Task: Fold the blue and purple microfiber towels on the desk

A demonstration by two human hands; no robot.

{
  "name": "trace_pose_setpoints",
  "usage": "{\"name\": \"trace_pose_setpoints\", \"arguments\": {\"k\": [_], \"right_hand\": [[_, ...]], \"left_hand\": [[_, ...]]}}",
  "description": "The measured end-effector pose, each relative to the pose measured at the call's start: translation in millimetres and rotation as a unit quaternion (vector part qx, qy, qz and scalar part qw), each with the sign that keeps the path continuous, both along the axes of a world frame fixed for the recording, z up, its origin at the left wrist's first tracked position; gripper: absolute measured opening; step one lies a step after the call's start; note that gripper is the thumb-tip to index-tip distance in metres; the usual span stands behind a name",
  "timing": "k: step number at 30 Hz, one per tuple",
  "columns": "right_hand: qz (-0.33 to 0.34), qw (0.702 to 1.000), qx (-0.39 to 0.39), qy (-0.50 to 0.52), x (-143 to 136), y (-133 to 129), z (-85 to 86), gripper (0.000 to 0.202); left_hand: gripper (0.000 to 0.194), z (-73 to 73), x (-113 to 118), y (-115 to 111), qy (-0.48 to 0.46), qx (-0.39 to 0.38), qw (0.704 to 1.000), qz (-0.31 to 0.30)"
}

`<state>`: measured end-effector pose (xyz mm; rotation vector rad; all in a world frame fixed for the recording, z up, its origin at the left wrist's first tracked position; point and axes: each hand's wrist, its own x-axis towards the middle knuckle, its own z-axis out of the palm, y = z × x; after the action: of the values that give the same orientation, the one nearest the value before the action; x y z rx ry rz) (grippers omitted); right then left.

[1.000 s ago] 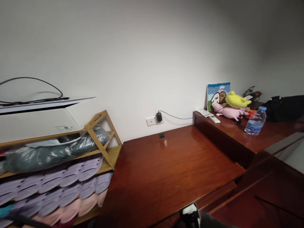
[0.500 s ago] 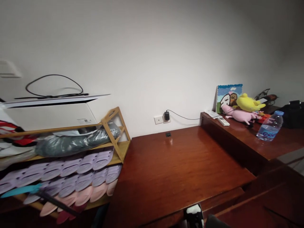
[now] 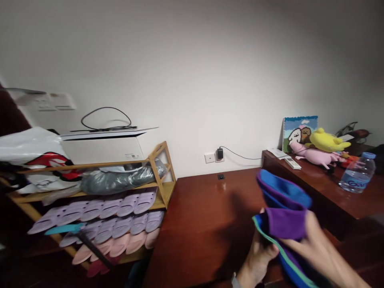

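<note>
Holding a blue-and-purple cloth (image 3: 286, 223) up over the near right part of the table (image 3: 192, 220), right between both hands. Gripping it from the left and near side with the left hand (image 3: 256, 258), with a thumb by the green trim. Grasping the right end of the purple flap with the right hand (image 3: 316, 240), reaching in from the right. Pretty blurry there, so can't tell how far under the fingers go. No free hand, basically. Sticking out blue on the far side, past both hands, and hanging down blue with green trim on the near side, between the arms. Also got a bottle (image 3: 355, 176) and plush toys (image 3: 325, 141) up on the ledge (image 3: 325, 182) to the right, plus a rack (image 3: 158, 184) of slippers (image 3: 111, 210) over on the left.
</note>
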<state>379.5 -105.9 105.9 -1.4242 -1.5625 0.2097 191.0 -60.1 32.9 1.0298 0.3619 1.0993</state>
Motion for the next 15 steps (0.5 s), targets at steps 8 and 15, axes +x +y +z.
{"name": "trace_pose_setpoints", "arguments": {"k": [8,15], "right_hand": [[0.29,0.948,-0.126,0.023,-156,162,8.8,0.036],[0.373,0.907,-0.177,0.082,-235,222,27.7,0.06]], "left_hand": [[0.046,2.2,-121,82,-0.225,-0.281,0.92,0.157],[0.055,3.7,-199,142,-0.171,-0.178,0.933,0.263]]}}
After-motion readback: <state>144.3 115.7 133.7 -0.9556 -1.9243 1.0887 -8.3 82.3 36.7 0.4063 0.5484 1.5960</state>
